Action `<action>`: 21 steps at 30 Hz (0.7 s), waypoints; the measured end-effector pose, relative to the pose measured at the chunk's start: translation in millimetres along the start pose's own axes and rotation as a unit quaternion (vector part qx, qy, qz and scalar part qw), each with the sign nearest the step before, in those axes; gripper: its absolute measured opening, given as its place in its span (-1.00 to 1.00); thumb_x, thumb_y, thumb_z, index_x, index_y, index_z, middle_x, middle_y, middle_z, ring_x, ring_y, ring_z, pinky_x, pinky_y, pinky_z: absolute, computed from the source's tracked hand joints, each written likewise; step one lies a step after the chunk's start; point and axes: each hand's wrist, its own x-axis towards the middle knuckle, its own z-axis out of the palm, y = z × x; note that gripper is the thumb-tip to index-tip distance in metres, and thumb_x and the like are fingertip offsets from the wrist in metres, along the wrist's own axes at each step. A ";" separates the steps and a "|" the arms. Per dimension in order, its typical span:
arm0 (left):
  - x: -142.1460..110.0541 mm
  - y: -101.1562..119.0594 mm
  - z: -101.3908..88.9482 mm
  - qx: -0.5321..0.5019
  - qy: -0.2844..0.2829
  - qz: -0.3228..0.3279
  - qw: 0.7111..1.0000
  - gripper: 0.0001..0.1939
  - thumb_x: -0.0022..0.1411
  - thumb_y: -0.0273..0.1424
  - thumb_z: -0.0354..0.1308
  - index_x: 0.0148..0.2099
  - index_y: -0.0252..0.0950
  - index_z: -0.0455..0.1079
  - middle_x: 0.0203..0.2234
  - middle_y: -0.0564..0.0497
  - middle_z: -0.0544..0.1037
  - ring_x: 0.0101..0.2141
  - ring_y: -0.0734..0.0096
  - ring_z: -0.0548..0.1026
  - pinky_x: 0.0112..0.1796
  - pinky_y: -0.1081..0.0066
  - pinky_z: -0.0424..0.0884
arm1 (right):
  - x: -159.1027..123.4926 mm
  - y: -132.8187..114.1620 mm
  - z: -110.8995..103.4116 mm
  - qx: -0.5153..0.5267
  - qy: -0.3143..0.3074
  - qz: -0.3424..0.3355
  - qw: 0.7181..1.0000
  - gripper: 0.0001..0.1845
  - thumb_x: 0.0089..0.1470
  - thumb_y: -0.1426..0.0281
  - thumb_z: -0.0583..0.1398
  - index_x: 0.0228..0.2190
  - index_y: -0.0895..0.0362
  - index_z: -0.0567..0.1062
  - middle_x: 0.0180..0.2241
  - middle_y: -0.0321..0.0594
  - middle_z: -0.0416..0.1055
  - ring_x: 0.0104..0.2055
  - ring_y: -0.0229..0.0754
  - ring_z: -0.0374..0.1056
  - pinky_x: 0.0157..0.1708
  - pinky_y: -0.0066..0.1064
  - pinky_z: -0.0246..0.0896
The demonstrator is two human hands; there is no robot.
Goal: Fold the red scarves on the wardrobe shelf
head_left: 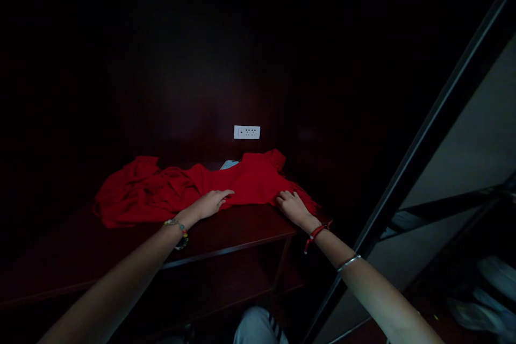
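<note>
A red scarf [253,177] with a fringe at its right end lies across a dark reddish-brown shelf [242,226]. Its right part is spread fairly flat, while the left part is bunched in loose folds. My left hand [210,203], wearing a beaded bracelet, rests at the near edge of the cloth with fingers stretched to the right. Near the fringe, my right hand [293,207] has its fingers bent down and closed on the scarf's near edge; their tips are partly hidden. A red cord and a silver bangle circle that arm.
Behind the scarf, a phone-like flat object [229,164] shows partly. A white socket panel [247,132] is on the dark back wall. On the right stands a sliding door frame [427,123]. Below the shelf's front edge, a knee [256,325] shows.
</note>
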 end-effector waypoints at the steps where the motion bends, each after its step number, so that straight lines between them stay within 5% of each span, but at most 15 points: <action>1: 2.0 -4.0 -0.8 -0.025 0.015 -0.022 0.999 -0.60 0.21 -0.47 -0.19 0.08 -0.25 0.18 -0.23 -0.08 0.46 -0.27 0.36 0.41 -0.24 0.42 0.29 | 1.4 2.0 1.3 0.007 0.011 -0.005 1.000 -0.76 0.09 0.50 -0.03 -0.29 0.16 0.41 -0.20 -0.08 0.33 -0.11 -0.09 0.18 -0.09 -0.25 -0.04; 4: 5.5 -13.1 -6.0 -0.040 0.036 -0.076 0.996 -0.59 0.20 -0.48 -0.21 0.09 -0.27 0.17 -0.35 -0.05 0.47 -0.35 0.38 0.41 -0.28 0.42 0.29 | 6.6 14.4 0.4 0.085 0.077 0.031 0.993 -0.76 0.11 0.44 -0.04 -0.33 0.17 0.40 -0.27 -0.10 0.37 -0.17 -0.14 0.22 -0.14 -0.32 0.02; 7: 5.7 -4.9 -10.9 0.032 0.075 -0.070 0.994 -0.54 0.14 -0.59 -0.20 0.09 -0.29 0.16 -0.25 -0.09 0.42 -0.23 0.35 0.38 -0.19 0.40 0.26 | 14.2 31.4 -8.4 0.210 0.166 0.104 0.958 -0.74 0.11 0.43 -0.07 -0.30 0.20 0.38 -0.29 -0.11 0.38 -0.24 -0.20 0.27 -0.22 -0.42 0.09; 12: 9.4 52.8 10.7 0.105 0.102 -0.012 0.989 -0.62 0.22 -0.39 -0.16 0.09 -0.25 0.16 -0.10 -0.13 0.32 -0.09 0.23 0.30 -0.09 0.28 0.19 | 27.5 45.6 -27.0 0.318 0.203 0.095 0.921 -0.75 0.05 0.43 -0.04 -0.29 0.18 0.38 -0.31 -0.17 0.40 -0.30 -0.23 0.29 -0.27 -0.45 0.12; 15: 19.5 82.5 37.0 0.099 0.090 -0.078 0.988 -0.36 0.10 -0.11 0.01 0.15 -0.32 0.03 -0.02 -0.26 0.26 -0.05 0.04 0.27 -0.13 0.18 0.22 | 33.4 47.7 -32.5 0.319 0.202 0.075 0.923 -0.76 0.04 0.44 -0.04 -0.29 0.17 0.38 -0.32 -0.19 0.40 -0.29 -0.23 0.29 -0.26 -0.45 0.12; 18: 33.2 92.6 52.0 0.103 0.086 -0.113 0.985 -0.44 0.12 -0.28 0.04 0.14 -0.35 0.03 -0.04 -0.27 0.30 -0.09 0.08 0.32 -0.15 0.22 0.25 | 36.5 52.7 -34.6 0.297 0.208 0.072 0.929 -0.75 0.04 0.47 -0.04 -0.28 0.18 0.38 -0.30 -0.17 0.39 -0.27 -0.23 0.27 -0.23 -0.44 0.11; 21: 44.0 90.9 47.0 0.100 0.103 -0.114 0.983 -0.62 0.17 -0.48 -0.07 0.06 -0.33 0.11 -0.15 -0.22 0.39 -0.16 0.21 0.40 -0.21 0.31 0.29 | 32.9 55.7 -35.0 0.240 0.202 0.072 0.947 -0.72 0.03 0.52 -0.05 -0.27 0.18 0.40 -0.27 -0.15 0.36 -0.19 -0.19 0.21 -0.16 -0.38 0.07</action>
